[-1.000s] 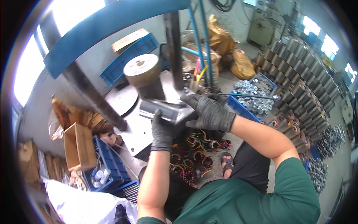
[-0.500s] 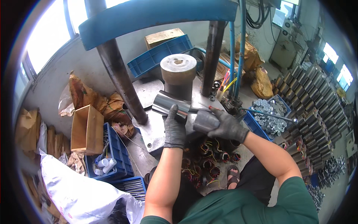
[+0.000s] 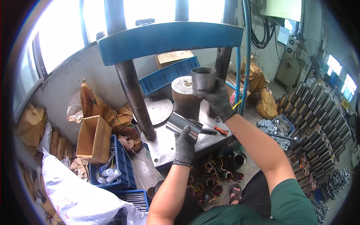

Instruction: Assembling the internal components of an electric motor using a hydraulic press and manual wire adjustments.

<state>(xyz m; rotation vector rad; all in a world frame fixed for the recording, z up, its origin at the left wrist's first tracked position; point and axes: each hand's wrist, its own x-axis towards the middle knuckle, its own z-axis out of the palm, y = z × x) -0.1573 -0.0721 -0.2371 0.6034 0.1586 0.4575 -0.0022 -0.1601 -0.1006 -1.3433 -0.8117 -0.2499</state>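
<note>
A person in a green shirt [image 3: 292,200] works at a pale metal table [image 3: 167,150] under a thick blue beam [image 3: 168,41]. The gloved left hand [image 3: 184,148] is wrapped around a shiny metal tube [image 3: 182,124], thumb laid over the top and fingers out of sight beneath. The tube slants over the table; whether it touches the surface cannot be told. The thumb-over hold probably stops this smooth, round piece from rolling or slipping. The gloved right hand [image 3: 215,98] is raised, curled around the lower part of a dull grey sleeve [image 3: 203,80] whose hollow end faces up. Gripping it low and from the side leaves the rim uncovered and seems to steady the sleeve upright. The sleeve partly hides a thick round post [image 3: 186,98] standing on the table; whether the two touch is unclear. Toward the table's right edge lies a red-handled tool [image 3: 221,131], and just beside the tube is a dark rod [image 3: 208,131], both apparently placed within easy reach. Behind the post, a tilted blue crate [image 3: 168,77] seems stowed out of the hands' way.
</note>
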